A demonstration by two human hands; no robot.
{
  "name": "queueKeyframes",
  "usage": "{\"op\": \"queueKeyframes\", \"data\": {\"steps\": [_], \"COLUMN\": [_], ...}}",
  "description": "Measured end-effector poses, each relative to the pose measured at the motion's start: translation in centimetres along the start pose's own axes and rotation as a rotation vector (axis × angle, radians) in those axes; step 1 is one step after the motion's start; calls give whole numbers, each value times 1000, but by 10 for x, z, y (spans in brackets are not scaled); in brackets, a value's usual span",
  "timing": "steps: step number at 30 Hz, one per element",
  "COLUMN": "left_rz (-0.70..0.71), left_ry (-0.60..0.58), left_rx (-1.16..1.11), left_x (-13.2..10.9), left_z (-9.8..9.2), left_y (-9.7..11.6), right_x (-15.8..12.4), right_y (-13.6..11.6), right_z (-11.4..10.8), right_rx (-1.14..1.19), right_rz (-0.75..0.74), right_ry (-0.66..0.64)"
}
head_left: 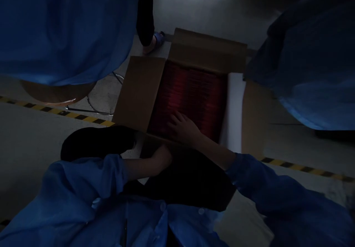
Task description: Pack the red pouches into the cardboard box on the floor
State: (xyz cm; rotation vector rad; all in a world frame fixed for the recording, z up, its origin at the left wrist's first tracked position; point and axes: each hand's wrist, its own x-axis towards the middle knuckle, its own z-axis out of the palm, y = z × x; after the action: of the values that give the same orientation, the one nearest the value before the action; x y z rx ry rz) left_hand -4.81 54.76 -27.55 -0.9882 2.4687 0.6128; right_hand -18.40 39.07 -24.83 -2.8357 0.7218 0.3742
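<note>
An open cardboard box [135, 91] stands in front of me, packed with rows of thin red items [191, 95] whose kind is too dark and blurred to make out. My right hand [185, 128] reaches over the near edge of the box. Its fingers are spread and rest on or just above the red items, holding nothing that I can see. Lower and to the left, my left hand [162, 158] is bent inward beside the near wall of the box. Its fingers are hidden in shadow, so whatever it may touch or hold cannot be seen.
A white panel [235, 110] runs along the right inside of the box. People in blue work coats are at the left [63, 29] and the right [313, 62]. A round stool seat [58, 91] is at left. Yellow-black tape [83, 117] crosses the dim floor.
</note>
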Motion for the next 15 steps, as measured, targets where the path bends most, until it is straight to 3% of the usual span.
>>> {"op": "queueKeyframes", "data": {"steps": [2, 8, 13, 15], "left_rz": [-1, -14, -54, -54], "left_ry": [-11, 23, 111, 121], "left_rx": [-8, -5, -1, -6], "left_x": [3, 5, 7, 7], "left_z": [4, 9, 15, 15], "left_y": [1, 2, 4, 5], "right_x": [1, 9, 7, 6], "right_y": [2, 14, 3, -1], "right_z": [-2, -7, -2, 0], "right_rx": [1, 35, 14, -37], "right_rz": [9, -320, -469, -455], "right_ry": [-17, -53, -18, -35]}}
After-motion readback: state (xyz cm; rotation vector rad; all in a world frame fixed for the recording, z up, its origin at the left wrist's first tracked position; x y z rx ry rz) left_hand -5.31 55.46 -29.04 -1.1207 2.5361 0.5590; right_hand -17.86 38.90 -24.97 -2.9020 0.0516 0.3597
